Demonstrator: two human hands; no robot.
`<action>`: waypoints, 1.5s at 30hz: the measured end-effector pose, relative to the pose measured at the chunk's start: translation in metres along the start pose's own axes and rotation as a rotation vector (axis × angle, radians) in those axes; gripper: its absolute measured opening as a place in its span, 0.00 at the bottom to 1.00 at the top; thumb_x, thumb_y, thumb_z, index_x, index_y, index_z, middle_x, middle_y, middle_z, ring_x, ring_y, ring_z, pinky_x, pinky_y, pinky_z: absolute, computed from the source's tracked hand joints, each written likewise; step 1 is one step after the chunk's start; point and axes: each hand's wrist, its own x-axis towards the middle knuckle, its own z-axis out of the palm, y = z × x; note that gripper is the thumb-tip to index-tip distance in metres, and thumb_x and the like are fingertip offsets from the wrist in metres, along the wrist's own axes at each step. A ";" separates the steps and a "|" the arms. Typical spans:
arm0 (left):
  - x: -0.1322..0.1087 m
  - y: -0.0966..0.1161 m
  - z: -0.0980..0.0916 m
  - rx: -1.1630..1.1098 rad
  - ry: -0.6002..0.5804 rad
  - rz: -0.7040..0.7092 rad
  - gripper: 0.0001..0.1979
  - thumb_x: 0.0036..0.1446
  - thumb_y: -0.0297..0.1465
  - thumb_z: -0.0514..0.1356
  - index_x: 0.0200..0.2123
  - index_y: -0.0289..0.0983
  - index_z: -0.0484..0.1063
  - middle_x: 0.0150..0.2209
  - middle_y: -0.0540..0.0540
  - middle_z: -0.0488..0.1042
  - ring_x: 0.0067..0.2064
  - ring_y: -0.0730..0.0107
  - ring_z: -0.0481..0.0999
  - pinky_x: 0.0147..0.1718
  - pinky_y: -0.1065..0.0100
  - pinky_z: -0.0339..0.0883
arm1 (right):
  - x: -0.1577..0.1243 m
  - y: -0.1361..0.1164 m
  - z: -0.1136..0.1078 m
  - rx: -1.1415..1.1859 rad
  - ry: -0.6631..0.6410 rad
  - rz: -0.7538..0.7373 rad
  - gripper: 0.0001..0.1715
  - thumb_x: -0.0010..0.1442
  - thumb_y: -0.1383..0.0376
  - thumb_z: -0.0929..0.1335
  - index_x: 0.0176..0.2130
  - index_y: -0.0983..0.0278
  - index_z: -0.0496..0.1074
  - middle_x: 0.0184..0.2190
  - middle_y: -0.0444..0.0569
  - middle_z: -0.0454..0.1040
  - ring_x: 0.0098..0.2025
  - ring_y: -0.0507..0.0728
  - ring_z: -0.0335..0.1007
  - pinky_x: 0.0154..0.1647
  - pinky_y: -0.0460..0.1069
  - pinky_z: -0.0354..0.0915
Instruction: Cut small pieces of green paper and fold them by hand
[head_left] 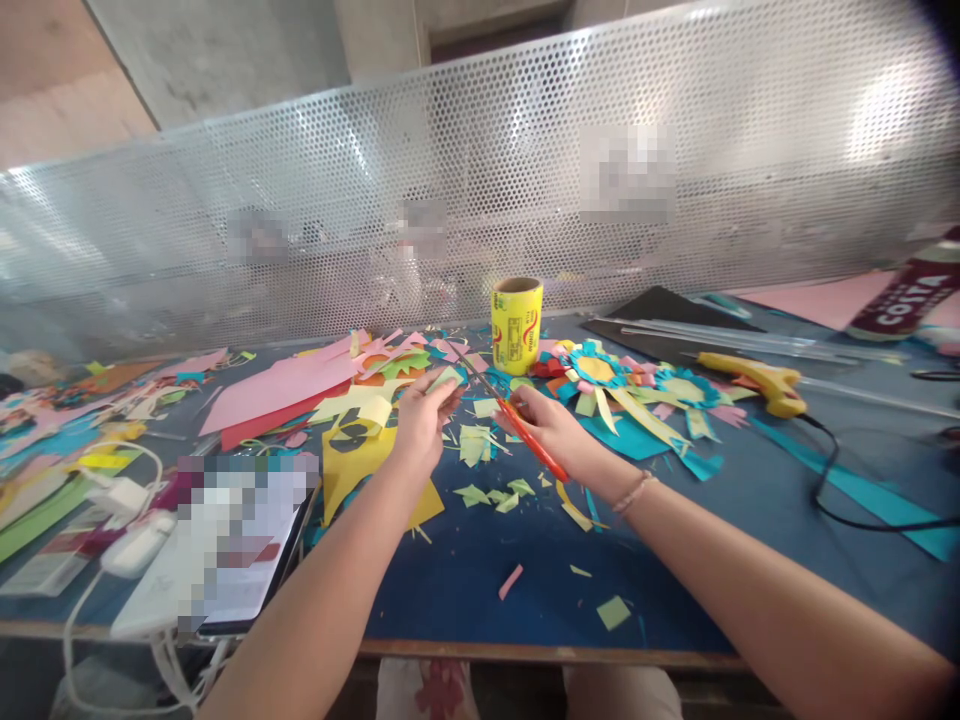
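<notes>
My left hand (421, 422) pinches a small piece of light green paper (445, 378) above the middle of the table. Facing it, my right hand (549, 430) is closed around the orange-red handles of a pair of scissors (534, 441). The blades point up and left toward the green paper; I cannot tell if they touch it. Below both hands lie a small stack of light green paper squares (475, 445) and several cut green scraps (501, 497). A yellow printed roll (517, 328) with a brown core stands upright just behind the scissors.
Paper flowers with ribbons (598, 368) lie right of the roll, near a yellow glue gun (754, 380) with a black cable. Pink sheets (281, 385) are at left. A phone (251, 570) and white chargers sit front left. Behind runs a perforated metal screen (480, 190); a COSTA bottle (904, 295) is far right.
</notes>
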 end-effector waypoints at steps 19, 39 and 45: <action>-0.001 0.001 0.002 0.020 0.039 0.035 0.17 0.36 0.26 0.65 0.33 0.37 0.67 0.24 0.55 0.68 0.26 0.77 0.71 0.28 0.73 0.61 | -0.003 0.005 0.004 0.192 -0.089 0.006 0.20 0.55 0.48 0.61 0.30 0.61 0.53 0.24 0.38 0.56 0.24 0.49 0.51 0.25 0.46 0.54; -0.002 -0.001 0.004 0.052 0.029 0.111 0.11 0.38 0.29 0.64 0.28 0.35 0.69 0.25 0.52 0.70 0.27 0.74 0.73 0.31 0.71 0.64 | -0.005 0.002 0.009 0.263 -0.140 0.013 0.24 0.53 0.44 0.61 0.29 0.61 0.52 0.22 0.38 0.54 0.23 0.48 0.50 0.23 0.46 0.52; -0.003 -0.002 0.004 0.050 0.020 0.095 0.11 0.37 0.29 0.65 0.28 0.35 0.69 0.25 0.52 0.70 0.28 0.74 0.73 0.31 0.70 0.64 | -0.005 0.001 0.009 0.288 -0.133 0.033 0.25 0.51 0.43 0.61 0.28 0.61 0.53 0.22 0.39 0.56 0.23 0.48 0.51 0.23 0.46 0.53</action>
